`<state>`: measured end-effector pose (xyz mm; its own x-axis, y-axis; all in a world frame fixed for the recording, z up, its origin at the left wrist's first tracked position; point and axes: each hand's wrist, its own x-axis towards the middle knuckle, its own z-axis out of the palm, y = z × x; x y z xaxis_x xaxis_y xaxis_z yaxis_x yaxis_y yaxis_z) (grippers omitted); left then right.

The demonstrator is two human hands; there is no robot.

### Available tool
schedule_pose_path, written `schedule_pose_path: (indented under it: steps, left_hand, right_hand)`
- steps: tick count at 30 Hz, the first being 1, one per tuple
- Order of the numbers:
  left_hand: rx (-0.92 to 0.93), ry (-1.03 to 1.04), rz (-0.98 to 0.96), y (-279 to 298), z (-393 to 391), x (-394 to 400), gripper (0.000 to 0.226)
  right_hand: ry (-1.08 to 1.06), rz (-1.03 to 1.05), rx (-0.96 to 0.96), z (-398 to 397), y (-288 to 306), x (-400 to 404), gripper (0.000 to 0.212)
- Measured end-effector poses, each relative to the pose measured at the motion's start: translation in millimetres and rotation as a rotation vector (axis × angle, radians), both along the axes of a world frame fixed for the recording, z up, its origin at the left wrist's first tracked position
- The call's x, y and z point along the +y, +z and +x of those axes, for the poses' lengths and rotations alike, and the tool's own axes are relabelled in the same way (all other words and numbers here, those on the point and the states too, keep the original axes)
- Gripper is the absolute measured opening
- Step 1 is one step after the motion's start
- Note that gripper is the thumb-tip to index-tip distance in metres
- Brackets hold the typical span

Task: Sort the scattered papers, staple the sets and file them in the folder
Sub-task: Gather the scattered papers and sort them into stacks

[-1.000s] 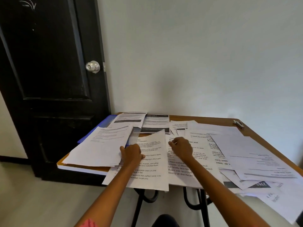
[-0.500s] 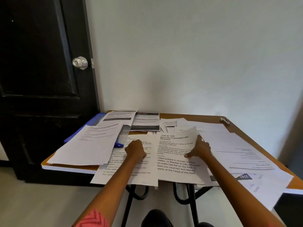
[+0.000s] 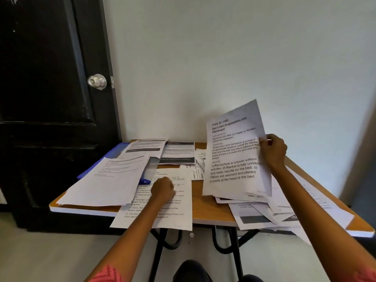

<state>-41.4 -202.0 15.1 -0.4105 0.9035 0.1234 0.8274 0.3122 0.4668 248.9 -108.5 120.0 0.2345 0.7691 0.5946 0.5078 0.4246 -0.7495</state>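
Table: smooth orange-brown wooden top with a pale edge, on black curved metal legs, set against a plain white wall.
Loose papers: thin white printed sheets, flat and overlapping, spread over most of the top; several hang past the near edge.
Lifted sheet: white rectangle with black print headed "Bed Linen Organization and Placement", raised upright and slightly curved above the right-hand pile, lower edge near the papers beneath.
Right hand: pinches the right edge of the lifted sheet, thumb in front.
Numbered sheet: flat at the near edge, its lower part overhanging the table.
Left hand: curled into a fist, resting knuckles-down on the numbered sheet.
Blue folder: glossy plastic, far left corner, mostly covered by sheets.
Door: black painted panels, round metal knob.
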Motion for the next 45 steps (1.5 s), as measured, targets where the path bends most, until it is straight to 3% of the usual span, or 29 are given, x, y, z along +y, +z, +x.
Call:
schedule_pose_path:
  steps: [4,9,15,20,28,34,41,45]
  left_hand:
    - [-0.217,0.053,0.133,16,-14,-4,0.022]
    - [-0.282,0.167,0.204,23,-24,-10,0.031]
    - [-0.152,0.27,0.134,20,-26,-22,0.022]
    - [-0.097,0.295,0.112,23,-33,-23,0.021]
    - [0.03,0.229,0.099,13,-21,-17,0.019]
    - [0.11,0.211,0.051,2,-16,-14,0.018]
    - [0.154,0.232,0.066,-2,0,0,0.016]
    - [0.136,0.181,0.115,0,22,17,0.018]
  right_hand:
    - [0.132,-0.148,0.098,-12,-8,-5,0.022]
    - [0.238,-0.309,0.103,-38,-52,-13,0.012]
    - [0.325,-0.423,-0.051,-67,-83,-20,0.023]
    - [0.321,-0.374,-0.174,-94,-77,-21,0.022]
    - [0.402,-0.429,-0.14,-160,-95,-43,0.02]
    - [0.48,-0.483,-0.252,-179,-103,-54,0.026]
    - [0.289,-0.323,-0.489,-119,-91,-21,0.033]
    - [0.378,-0.453,-0.778,-70,-90,-4,0.064]
